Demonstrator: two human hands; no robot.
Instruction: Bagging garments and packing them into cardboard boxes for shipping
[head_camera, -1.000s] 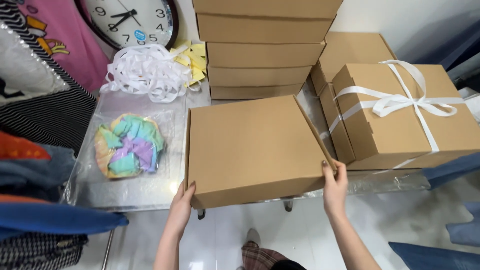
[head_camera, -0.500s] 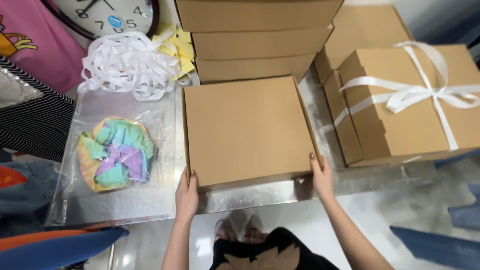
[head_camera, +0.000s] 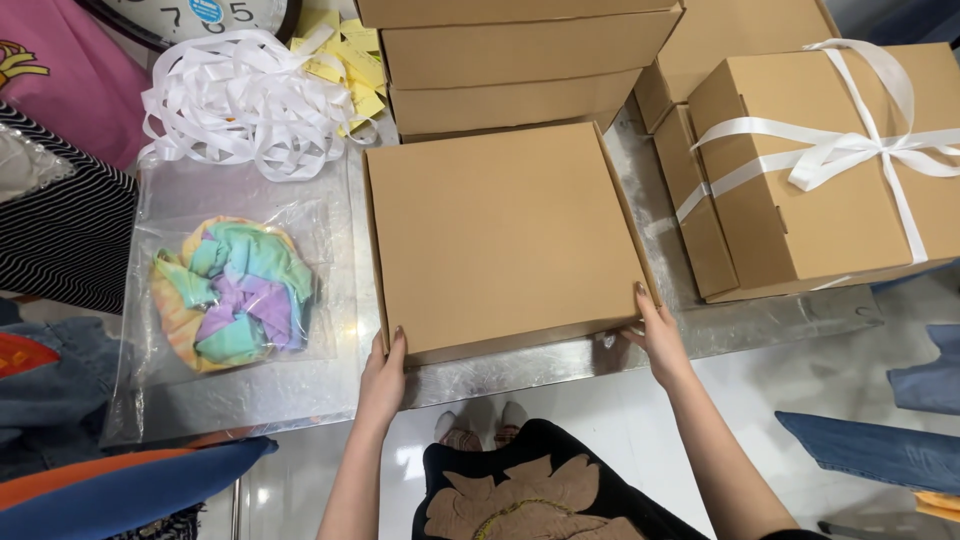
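Left hand (head_camera: 383, 372) and right hand (head_camera: 655, 335) each clamp one flat cardboard box (head_camera: 505, 235); three more stacked boxes (head_camera: 520, 60) sit behind.

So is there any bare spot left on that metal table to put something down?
Little. A bare strip runs along the table's near edge in front of the flat box, between the left hand and right hand. Another lies before the ribboned box, right. The back is crowded: stacked boxes, loose ribbon; the bagged cloth fills the left.
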